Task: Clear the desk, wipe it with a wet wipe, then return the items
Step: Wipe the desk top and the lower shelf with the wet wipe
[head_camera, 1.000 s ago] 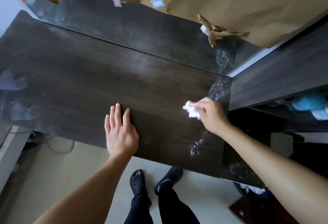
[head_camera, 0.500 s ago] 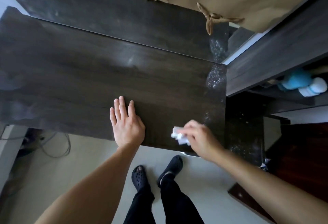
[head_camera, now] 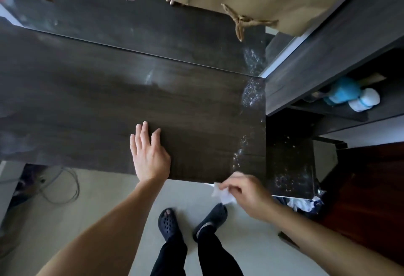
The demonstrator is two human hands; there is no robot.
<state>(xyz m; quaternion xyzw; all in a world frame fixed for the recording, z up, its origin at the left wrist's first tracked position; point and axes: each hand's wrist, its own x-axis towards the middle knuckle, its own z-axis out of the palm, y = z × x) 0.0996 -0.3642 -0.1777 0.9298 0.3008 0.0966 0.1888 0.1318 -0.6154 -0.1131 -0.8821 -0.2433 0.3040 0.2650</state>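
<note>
- Left hand (head_camera: 149,155): flat, fingers straight, palm down on the tabletop (head_camera: 98,105) at its near edge. It holds nothing.
- Right hand (head_camera: 249,192): fingers curled, pinching a small crumpled wet wipe (head_camera: 222,194).
- The wipe sits at the near edge, right of centre. It looks to be just off the tabletop and over the floor (head_camera: 122,199).
- Risk: a band of white specks (head_camera: 251,94) runs down the right edge. Strokes that end short of it would leave it there.
- Risk: the lower side surface (head_camera: 290,166) to the right is speckled too. Pushing debris right would only move it there.
- Risk: dragging off the near edge drops grit on the floor by the clogs (head_camera: 168,223).
- Risk: the wipe is a small wad. Once loaded it probably smears rather than lifts. Dull streaks show mid-tabletop.
- Risk: the braced left palm may print on damp wood.
- Risk: the pinch is thin, so the wipe could slip free past the edge.
- The items on the right shelf (head_camera: 349,98) should go back only once the surface is dry.
</note>
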